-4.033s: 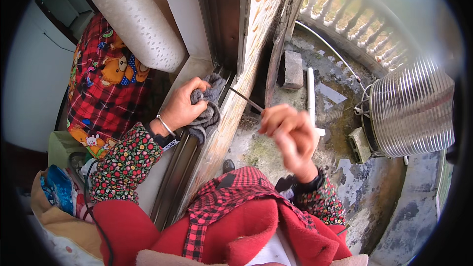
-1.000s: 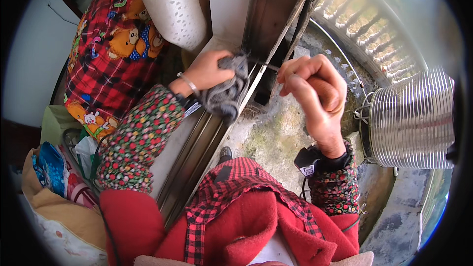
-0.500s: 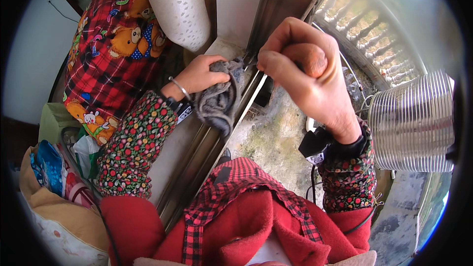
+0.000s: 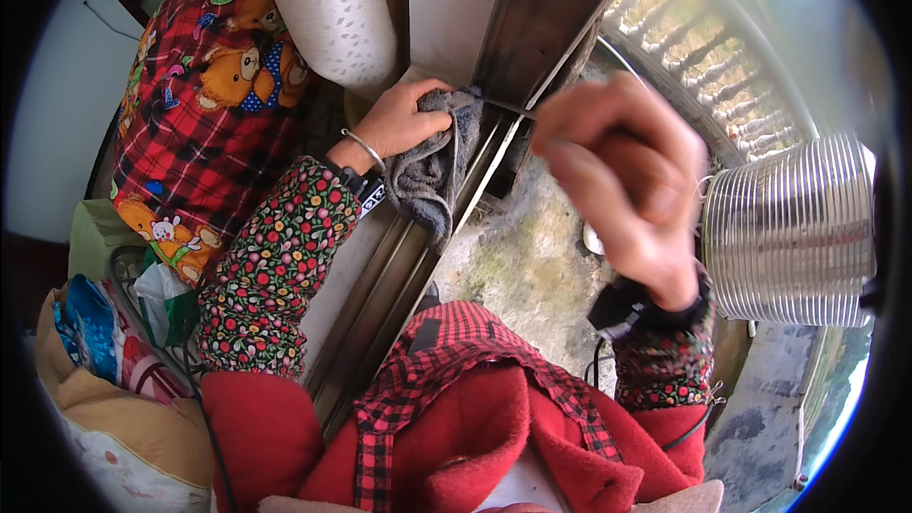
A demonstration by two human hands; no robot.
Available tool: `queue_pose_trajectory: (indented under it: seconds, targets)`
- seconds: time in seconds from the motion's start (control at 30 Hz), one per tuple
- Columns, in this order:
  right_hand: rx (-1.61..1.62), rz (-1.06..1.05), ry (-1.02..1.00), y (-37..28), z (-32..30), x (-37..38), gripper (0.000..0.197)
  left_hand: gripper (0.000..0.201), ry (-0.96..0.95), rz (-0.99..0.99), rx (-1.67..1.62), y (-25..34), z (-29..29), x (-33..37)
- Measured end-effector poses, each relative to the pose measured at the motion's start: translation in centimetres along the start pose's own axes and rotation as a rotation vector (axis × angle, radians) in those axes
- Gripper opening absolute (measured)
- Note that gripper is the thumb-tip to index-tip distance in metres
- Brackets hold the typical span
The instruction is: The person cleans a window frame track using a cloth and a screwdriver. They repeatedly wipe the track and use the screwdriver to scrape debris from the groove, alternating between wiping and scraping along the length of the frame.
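Note:
My left hand (image 4: 401,123) is closed on a crumpled grey cloth (image 4: 429,171), pressing it onto the metal sliding-door track (image 4: 380,299) near its far end. On the other side, my right hand (image 4: 632,176), blurred by motion, is raised over the outer edge of the track. It is wrapped round a tool with a rounded brown handle. The tool's thin dark shaft (image 4: 506,106) points left, its end close to the far edge of the cloth at the frame's foot. Whether the tip touches the track or the cloth, I cannot tell.
A plaid bear-print cover (image 4: 209,123) bulges at the left, beside a pale patterned roll (image 4: 332,19). Bags (image 4: 104,342) lie at lower left. To the right are a ribbed shiny metal drum (image 4: 788,233), a balustrade (image 4: 703,57) and the stained concrete floor (image 4: 522,256).
My right hand has moved right and slightly down, and more of the tool's shaft shows. My left hand and the cloth have shifted slightly right and away from me.

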State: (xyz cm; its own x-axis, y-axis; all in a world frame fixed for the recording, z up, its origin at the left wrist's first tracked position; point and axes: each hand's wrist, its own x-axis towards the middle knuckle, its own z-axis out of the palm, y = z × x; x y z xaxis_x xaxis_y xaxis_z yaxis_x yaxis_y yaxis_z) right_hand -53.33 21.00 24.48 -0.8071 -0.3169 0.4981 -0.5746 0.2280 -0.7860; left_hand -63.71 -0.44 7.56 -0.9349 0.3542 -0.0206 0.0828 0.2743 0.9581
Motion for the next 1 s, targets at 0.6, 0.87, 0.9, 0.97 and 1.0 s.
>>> queue_pose_trajectory:
  seconds: [0.6, 0.87, 0.9, 0.97, 1.0]
  targets:
    - [-0.013, 0.061, -0.231, 0.1, 1.2, 2.7, 0.011, 0.039, -0.167, 0.076, 0.13, -1.0, -2.3, -4.0]
    - [-0.035, 0.148, 0.026, -4.0, -2.8, -0.2, 0.006, 0.039, -0.1, 0.15, -0.135, 2.5, -0.4, -3.1]
    - [0.005, 0.122, 0.074, -3.9, -3.1, -0.8, 0.006, 0.042, -0.078, 0.178, -0.061, 2.5, 0.0, -2.3]
    - [0.096, 0.06, 0.079, -3.4, -3.2, -1.9, 0.008, 0.044, 0.189, 0.455, 0.419, 2.1, 1.0, -1.1]
    - [0.117, 0.018, 0.035, -3.2, -3.0, -2.4, 0.01, 0.047, 0.228, 0.449, 0.349, 1.7, 1.2, -1.0]
